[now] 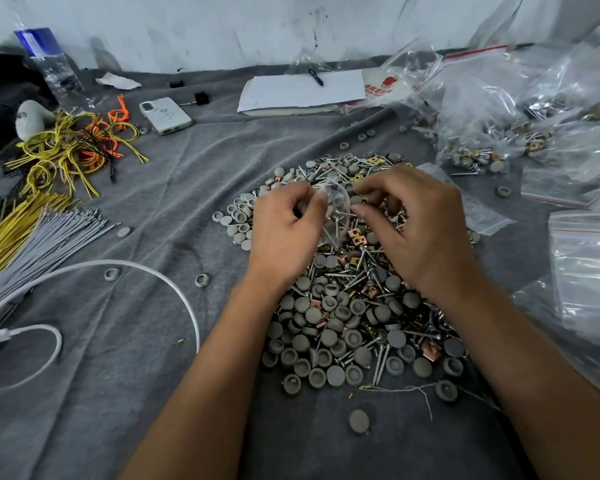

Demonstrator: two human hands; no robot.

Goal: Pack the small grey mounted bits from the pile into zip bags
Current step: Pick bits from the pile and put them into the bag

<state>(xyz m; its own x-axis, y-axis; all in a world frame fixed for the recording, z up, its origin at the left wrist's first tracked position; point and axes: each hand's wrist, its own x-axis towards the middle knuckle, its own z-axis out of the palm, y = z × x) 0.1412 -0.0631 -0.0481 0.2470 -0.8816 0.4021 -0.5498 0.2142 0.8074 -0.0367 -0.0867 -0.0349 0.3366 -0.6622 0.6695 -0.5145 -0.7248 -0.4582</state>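
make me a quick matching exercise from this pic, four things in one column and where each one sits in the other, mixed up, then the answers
Things
1. phone
2. pen
3. water bottle
4. small zip bag

Places
A. held between the left hand and the right hand, above the pile
B. standing at the far left by the wall
C. lying on the white notebook
D. face down on the grey cloth, right of the yellow and orange cords

Pairs: 1-D, 2-C, 3-B, 4-A
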